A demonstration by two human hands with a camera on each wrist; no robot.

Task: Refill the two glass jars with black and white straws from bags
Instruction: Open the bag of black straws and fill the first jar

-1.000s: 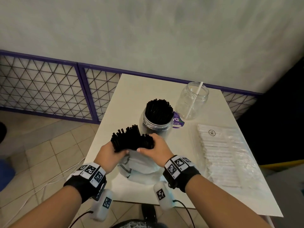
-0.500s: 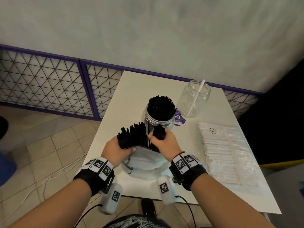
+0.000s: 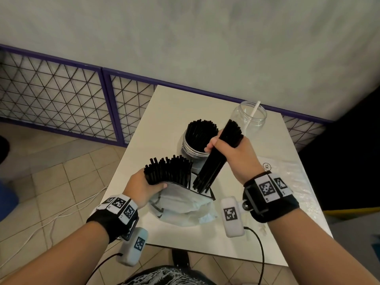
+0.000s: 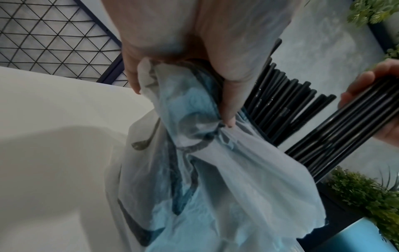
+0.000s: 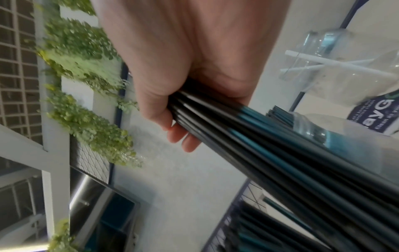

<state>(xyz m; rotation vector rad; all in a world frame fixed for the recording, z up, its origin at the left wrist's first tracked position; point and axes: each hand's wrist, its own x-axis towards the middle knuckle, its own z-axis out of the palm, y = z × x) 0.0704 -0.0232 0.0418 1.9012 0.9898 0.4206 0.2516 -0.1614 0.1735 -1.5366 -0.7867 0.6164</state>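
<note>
- Head: high, facing down and forward over table (image 3: 160, 112).
- Wrists: close, looking along palms. All share black straw bundle (image 3: 218, 157) (image 4: 345, 126) (image 5: 280, 153) at 12 o'clock.

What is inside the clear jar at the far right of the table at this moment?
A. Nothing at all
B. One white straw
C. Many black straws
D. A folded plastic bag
B: the clear jar holds only a single white straw leaning against its rim, while the black straws fill the other jar beside it.
</note>
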